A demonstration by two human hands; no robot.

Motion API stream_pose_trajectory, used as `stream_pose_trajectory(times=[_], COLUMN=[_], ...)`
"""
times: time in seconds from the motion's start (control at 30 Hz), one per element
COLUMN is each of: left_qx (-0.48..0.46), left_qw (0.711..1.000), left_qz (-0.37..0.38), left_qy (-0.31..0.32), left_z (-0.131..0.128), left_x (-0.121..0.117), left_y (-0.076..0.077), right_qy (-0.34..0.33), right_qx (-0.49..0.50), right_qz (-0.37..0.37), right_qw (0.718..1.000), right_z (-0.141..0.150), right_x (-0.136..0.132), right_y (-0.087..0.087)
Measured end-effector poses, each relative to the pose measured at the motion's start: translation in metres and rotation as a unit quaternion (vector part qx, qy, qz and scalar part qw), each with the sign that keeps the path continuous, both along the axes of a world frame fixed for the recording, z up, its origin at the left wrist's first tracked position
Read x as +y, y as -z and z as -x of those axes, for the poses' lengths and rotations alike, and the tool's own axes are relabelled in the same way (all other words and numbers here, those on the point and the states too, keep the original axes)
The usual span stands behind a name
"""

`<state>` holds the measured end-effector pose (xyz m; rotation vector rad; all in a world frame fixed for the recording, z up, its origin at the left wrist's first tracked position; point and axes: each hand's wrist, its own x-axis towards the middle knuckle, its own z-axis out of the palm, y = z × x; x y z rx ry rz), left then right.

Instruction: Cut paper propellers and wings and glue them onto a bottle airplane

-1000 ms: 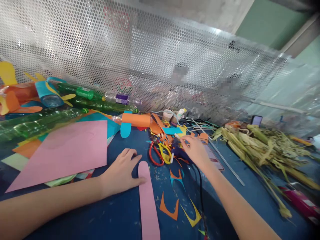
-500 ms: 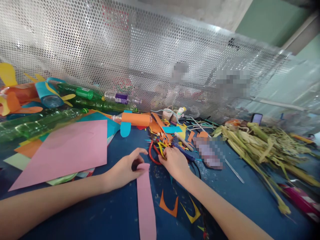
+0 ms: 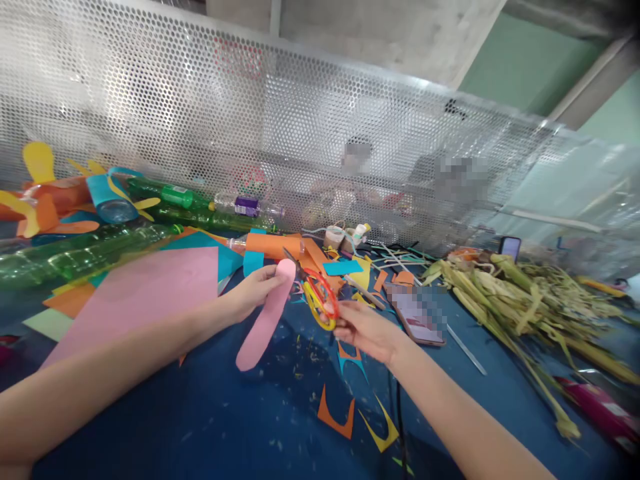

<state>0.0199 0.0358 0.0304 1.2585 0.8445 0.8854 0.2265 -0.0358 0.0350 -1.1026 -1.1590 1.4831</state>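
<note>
Between the thumb and fingers of my left hand (image 3: 255, 291) is the upper end of a pink paper strip (image 3: 264, 327) with rounded ends, lifted off the table and tilted. My right hand (image 3: 367, 327) grips scissors (image 3: 320, 297) by their red and yellow handles. The dark blades point up and left, close to the strip's top end; whether they touch it I cannot tell. Behind the scissors lies a bottle wrapped in orange paper (image 3: 273, 245) with blue paper pieces on it. Sheets of pink paper (image 3: 145, 293) and other colours are stacked beyond my left forearm.
Orange (image 3: 337, 417) and yellow paper offcuts (image 3: 383, 427) lie on the blue table (image 3: 225, 420). A phone (image 3: 417, 313) rests right of the scissors, near dried husks (image 3: 500, 300). Green bottles (image 3: 100, 253) stand along the left; a perforated metal screen (image 3: 310, 133) runs behind.
My right hand has picked the scissors up from the scrap pile and brought them toward my left hand. The pink strip has been raised and swung left.
</note>
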Motion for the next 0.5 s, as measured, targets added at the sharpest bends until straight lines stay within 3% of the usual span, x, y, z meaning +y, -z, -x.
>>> stream_pose_trajectory(times=[0.13, 0.33, 0.5], left_qx=[-0.031, -0.035, -0.044], left_qw=[0.999, 0.999, 0.998], left_qz=[-0.019, -0.010, -0.028], left_qy=[0.005, 0.021, 0.023], left_z=[-0.007, -0.003, -0.004], left_x=[-0.001, -0.007, -0.016], left_y=[-0.001, -0.011, -0.023], right_qy=[-0.074, -0.076, -0.121], right_qx=[0.057, -0.066, -0.099], right_qz=[0.089, -0.063, -0.095], right_qw=[0.992, 0.993, 0.983], right_z=[0.015, 0.021, 0.022], right_x=[-0.007, -0.011, -0.020], right_y=[0.004, 0.007, 0.009])
